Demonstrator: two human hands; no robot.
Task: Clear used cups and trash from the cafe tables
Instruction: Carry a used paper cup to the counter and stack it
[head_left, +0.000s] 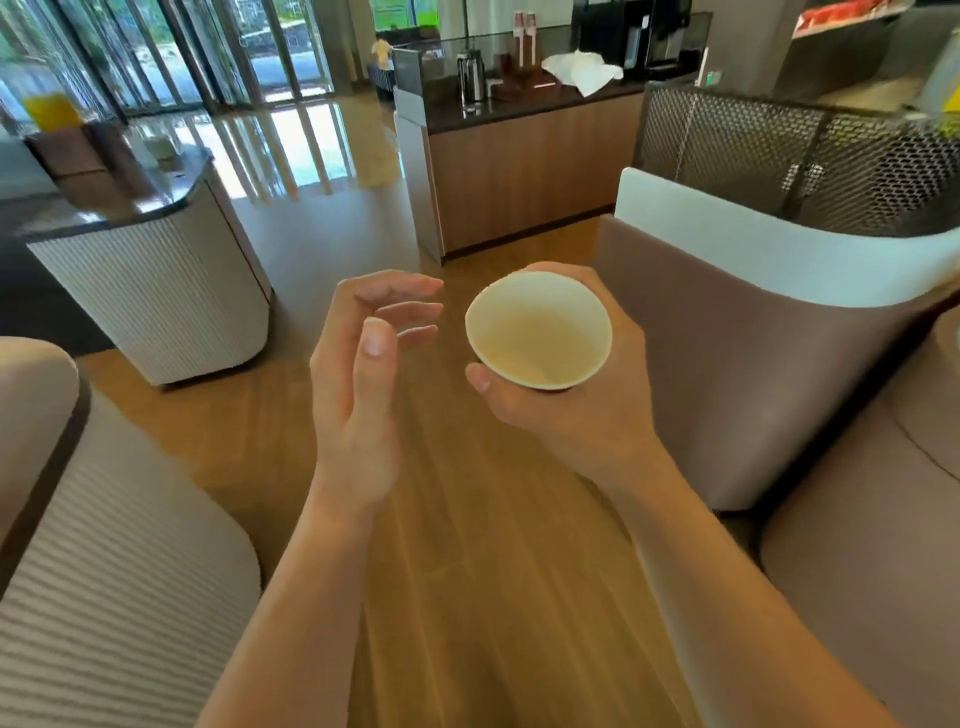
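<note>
A white paper cup (537, 327) sits upright in my right hand (587, 405), whose fingers and thumb curl round its wall; I look into its pale, empty-looking inside. My left hand (363, 364) hovers just left of the cup, palm turned toward it, fingers relaxed and slightly bent, holding nothing. Both hands are raised over a wooden floor (467, 519) between armchairs.
A brown armchair with a white rim (727, 364) stands to the right and a beige one (104, 571) to the left. A ribbed white counter (156, 291) is at left. Ahead stands a wooden service counter (519, 171) with a flask, a cloth and stacked cups.
</note>
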